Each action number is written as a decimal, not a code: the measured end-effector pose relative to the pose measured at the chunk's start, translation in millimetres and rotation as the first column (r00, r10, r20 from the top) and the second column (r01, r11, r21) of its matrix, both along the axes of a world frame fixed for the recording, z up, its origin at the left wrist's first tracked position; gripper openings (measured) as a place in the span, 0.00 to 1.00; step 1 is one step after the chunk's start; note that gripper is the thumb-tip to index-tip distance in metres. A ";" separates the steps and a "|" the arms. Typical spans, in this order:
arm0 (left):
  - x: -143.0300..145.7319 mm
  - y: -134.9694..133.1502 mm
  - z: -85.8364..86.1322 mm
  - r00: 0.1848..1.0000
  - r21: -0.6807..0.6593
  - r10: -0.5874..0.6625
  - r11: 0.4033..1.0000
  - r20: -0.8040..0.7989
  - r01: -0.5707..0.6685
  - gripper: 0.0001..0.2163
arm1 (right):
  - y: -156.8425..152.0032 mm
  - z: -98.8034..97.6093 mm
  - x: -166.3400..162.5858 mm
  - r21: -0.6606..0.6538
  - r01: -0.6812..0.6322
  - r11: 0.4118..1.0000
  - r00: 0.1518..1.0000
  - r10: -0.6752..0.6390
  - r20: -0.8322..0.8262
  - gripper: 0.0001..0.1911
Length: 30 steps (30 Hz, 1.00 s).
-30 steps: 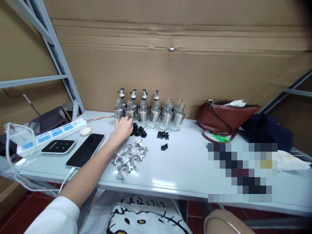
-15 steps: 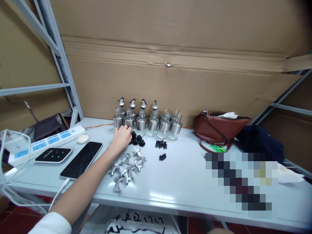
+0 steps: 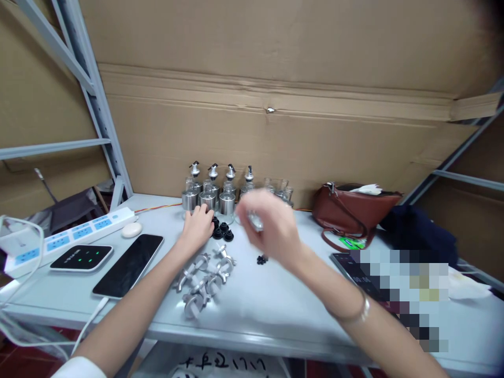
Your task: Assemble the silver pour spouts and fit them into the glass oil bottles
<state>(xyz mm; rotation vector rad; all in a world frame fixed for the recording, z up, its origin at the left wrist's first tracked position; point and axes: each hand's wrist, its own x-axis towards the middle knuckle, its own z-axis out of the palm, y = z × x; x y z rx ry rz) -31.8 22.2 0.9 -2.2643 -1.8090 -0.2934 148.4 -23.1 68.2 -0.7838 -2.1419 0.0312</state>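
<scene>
My left hand [image 3: 198, 227] reaches over the left edge of a group of black ribbed stoppers [image 3: 223, 231], fingers apart and bent down; their tips are partly hidden. My right hand [image 3: 271, 223] is raised in front of the bottles, smeared by motion, its fingers curled; whether it holds anything does not show. Glass bottles with steel sleeves [image 3: 189, 200] stand in rows behind, and several at the back carry metal pourers with black flip lids [image 3: 213, 170]. Loose silver pourer spouts [image 3: 205, 278] lie before my left hand. Tiny black pieces [image 3: 261, 260] lie below my right hand.
On the left lie a tablet [image 3: 129, 266], a small device with green lights [image 3: 81, 258], a round white case [image 3: 131, 230] and a power strip [image 3: 71, 239]. A brown handbag [image 3: 354, 210] and a phone [image 3: 356, 273] are at the right. Cardboard [image 3: 275, 147] closes the back.
My right hand has come in from the lower right, now hiding some bottles and the small black rods. My left hand stays by the stoppers. The view has shifted slightly.
</scene>
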 end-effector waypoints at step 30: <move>19.3 -16.8 9.2 0.889 0.194 -0.296 0.951 0.349 0.241 0.16 | 159.8 57.2 36.9 0.153 0.539 0.828 0.785 -0.429 -0.447 0.21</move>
